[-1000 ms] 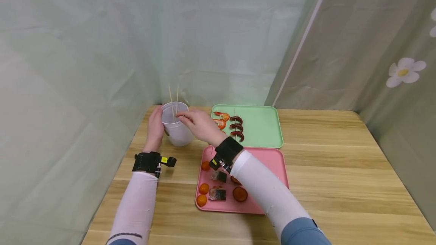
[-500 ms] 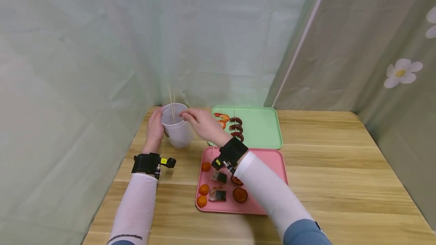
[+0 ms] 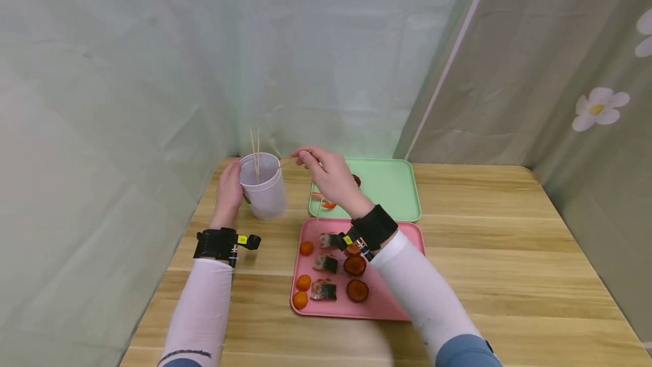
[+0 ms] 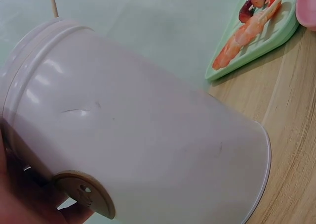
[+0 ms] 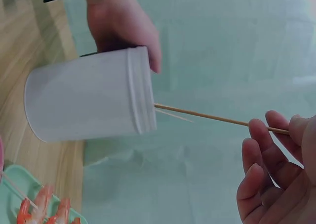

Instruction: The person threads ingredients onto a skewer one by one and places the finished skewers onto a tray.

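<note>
A white plastic bucket [image 3: 267, 197] stands upright on the left of the wooden table, two thin skewers [image 3: 257, 154] poking up from it. My left hand [image 3: 229, 188] holds the bucket's left side, its thumb near the rim in the right wrist view; a brown round tag [image 4: 85, 193] shows beside the fingers. Right of the bucket, my right hand [image 3: 331, 177] pinches a bamboo skewer [image 5: 212, 117] between thumb and fingers. That skewer slants down to the bucket's mouth, and its far end is hidden there.
Behind the right hand lies a green tray [image 3: 392, 186] with skewered shrimp [image 4: 247, 37] and dark red curled pieces [image 4: 253, 4]. Nearer is a pink tray [image 3: 387, 293] with orange balls [image 3: 303, 282], fish pieces [image 3: 324, 289] and round brown-edged slices [image 3: 357, 290]. Curtains enclose the table.
My right hand has moved from the bucket's mouth to the right and slightly away, drawing a skewer partly out. The left hand stays on the bucket.
</note>
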A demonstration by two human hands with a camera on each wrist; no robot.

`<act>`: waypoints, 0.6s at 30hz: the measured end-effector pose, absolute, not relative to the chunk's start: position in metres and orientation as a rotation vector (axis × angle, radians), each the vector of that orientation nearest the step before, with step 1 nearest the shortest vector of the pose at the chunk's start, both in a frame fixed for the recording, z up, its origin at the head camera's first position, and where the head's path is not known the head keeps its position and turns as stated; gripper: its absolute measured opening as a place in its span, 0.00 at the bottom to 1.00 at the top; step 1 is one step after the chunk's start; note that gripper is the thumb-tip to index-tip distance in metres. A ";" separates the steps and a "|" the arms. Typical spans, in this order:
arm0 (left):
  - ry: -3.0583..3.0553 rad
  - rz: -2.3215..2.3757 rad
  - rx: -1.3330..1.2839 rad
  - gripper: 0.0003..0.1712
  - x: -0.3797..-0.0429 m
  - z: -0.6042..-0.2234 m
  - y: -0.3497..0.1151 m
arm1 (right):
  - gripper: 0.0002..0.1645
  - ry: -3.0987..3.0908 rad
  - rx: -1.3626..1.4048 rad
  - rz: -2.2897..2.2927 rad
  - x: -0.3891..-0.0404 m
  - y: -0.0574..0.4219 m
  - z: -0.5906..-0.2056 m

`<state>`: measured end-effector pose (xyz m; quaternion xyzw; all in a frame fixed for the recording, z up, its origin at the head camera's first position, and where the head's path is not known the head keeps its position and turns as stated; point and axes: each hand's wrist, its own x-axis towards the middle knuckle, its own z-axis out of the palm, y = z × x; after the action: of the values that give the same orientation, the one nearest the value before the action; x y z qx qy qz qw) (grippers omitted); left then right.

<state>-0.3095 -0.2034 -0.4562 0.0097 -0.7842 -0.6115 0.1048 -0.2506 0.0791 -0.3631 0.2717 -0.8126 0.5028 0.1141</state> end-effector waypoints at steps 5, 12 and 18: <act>-2.295 -1.868 0.035 0.37 -0.307 -0.454 -0.203 | 0.19 -2.284 0.702 1.587 -0.247 0.099 -0.367; -2.306 -1.874 0.028 0.37 -0.305 -0.452 -0.206 | 0.20 -2.194 0.551 1.797 -0.239 0.118 -0.382; -2.239 -1.826 -0.026 0.34 -0.295 -0.450 -0.205 | 0.25 -2.103 0.421 1.998 -0.224 0.136 -0.397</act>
<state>-0.2945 -0.2050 -0.4497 -0.0091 -0.7688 -0.6269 0.1259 -0.2239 0.1360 -0.3965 0.1428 -0.7134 0.6780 0.1050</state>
